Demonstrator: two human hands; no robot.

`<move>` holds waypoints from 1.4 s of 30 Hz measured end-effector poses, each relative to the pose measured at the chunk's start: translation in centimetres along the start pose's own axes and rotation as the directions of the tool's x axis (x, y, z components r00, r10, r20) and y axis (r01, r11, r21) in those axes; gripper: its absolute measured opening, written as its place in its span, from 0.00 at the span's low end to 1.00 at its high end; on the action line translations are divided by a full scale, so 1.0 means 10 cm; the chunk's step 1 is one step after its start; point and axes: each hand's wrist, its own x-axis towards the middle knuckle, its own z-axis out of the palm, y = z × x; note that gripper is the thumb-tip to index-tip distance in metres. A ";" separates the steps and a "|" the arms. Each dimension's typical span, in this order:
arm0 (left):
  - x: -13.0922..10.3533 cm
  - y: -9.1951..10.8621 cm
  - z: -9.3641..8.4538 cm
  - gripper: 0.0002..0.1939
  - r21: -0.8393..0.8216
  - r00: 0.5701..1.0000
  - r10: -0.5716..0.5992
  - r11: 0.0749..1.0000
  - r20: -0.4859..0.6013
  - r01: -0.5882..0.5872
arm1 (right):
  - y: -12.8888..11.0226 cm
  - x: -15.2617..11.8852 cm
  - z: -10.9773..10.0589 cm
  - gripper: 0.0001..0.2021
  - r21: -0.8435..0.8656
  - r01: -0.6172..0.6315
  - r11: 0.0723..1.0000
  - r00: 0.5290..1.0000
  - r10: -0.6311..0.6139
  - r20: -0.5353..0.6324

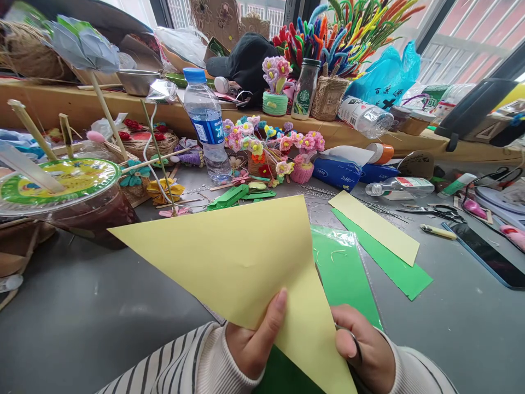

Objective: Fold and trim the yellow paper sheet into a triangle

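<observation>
A large sheet of pale yellow paper (pixel 229 257) is held up in front of me, its pointed corner reaching to the left. My left hand (pixel 258 339) grips its lower part, thumb on top and the other fingers hidden underneath. At the sheet's right edge, my right hand (pixel 365 350) is closed around scissors (pixel 357 350); only a dark metal loop by the thumb shows, and the blades are hidden. Under the sheet lies green paper in a clear sleeve (pixel 344 273). To its right, a yellow strip (pixel 377 227) rests on a green strip (pixel 385 257).
A lidded drink cup (pixel 82 191) stands at left, near a water bottle (pixel 207 126). Pipe-cleaner flowers (pixel 262 145) and green scraps (pixel 232 197) lie behind the sheet. Another pair of scissors (pixel 441 210), a cutter knife (pixel 438 232) and a phone (pixel 488 254) are at right.
</observation>
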 end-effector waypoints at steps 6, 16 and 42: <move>-0.01 -0.02 0.01 0.15 0.023 1.000 -0.014 1.000 -0.020 0.015 | 0.02 -0.01 -0.01 0.25 0.036 -0.030 0.999 1.000 0.030 -0.002; 0.00 0.01 0.00 0.14 -0.024 1.000 0.011 1.000 0.024 -0.010 | -0.01 0.01 0.01 0.29 -0.005 -0.023 1.000 0.999 0.023 -0.024; -0.07 -0.04 0.01 0.16 -0.052 0.992 -0.119 0.991 0.031 0.121 | -0.05 -0.03 -0.02 0.34 -0.177 -0.004 0.984 1.000 0.000 -0.020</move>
